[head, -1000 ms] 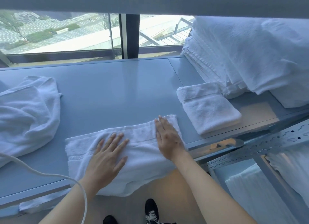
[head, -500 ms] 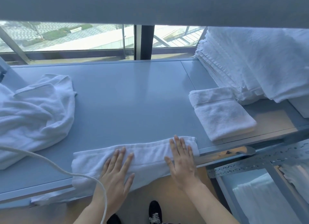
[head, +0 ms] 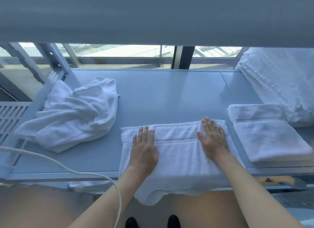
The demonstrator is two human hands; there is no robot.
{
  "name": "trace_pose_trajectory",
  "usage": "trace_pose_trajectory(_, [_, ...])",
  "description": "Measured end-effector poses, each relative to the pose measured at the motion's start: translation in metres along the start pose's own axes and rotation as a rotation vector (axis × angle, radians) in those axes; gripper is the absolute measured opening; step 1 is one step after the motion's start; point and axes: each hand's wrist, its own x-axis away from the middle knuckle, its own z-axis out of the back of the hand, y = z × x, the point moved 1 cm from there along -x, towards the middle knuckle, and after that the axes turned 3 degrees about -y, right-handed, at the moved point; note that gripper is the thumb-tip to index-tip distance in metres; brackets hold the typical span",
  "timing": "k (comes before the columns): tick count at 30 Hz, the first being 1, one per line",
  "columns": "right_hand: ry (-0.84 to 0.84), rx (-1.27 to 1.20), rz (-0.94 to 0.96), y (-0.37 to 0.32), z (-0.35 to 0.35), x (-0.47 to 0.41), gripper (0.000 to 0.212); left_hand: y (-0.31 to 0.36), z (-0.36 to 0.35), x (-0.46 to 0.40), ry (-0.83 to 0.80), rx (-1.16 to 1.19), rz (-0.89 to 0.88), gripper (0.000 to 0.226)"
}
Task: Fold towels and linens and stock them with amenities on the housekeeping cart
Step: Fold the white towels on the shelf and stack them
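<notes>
A white towel, folded into a wide band, lies on the grey shelf near its front edge, with its lower part hanging over the edge. My left hand lies flat on the towel's left half, fingers straight. My right hand presses flat on its right half, fingertips near the far fold. A neatly folded white towel sits just to the right. A crumpled white towel lies at the left of the shelf.
A tall stack of folded white linens fills the back right corner. An upper shelf overhangs the scene. A white cable crosses the lower left. A window runs along the back; a slotted metal frame stands at far left.
Both hands slid away from me over the towel, spreading wider apart. The camera view shifted left, so the towel and folded pile sit further right in the frame.
</notes>
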Motion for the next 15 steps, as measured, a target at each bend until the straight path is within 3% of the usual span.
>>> trace_pose_trajectory(3, [0.014,-0.007,0.024,0.0,0.0,0.003,0.066,-0.023,-0.002,0.035,-0.025,-0.015,0.133,0.074])
trace_pose_trajectory(10, [0.0,-0.044,0.108,-0.009,-0.004,0.052,0.072,-0.011,-0.004,0.084,-0.145,-0.077,-0.033,0.073])
trace_pose_trajectory(15, [-0.029,-0.023,0.096,-0.005,-0.011,0.094,0.071,0.001,-0.009,0.12,-0.068,-0.139,0.095,0.076])
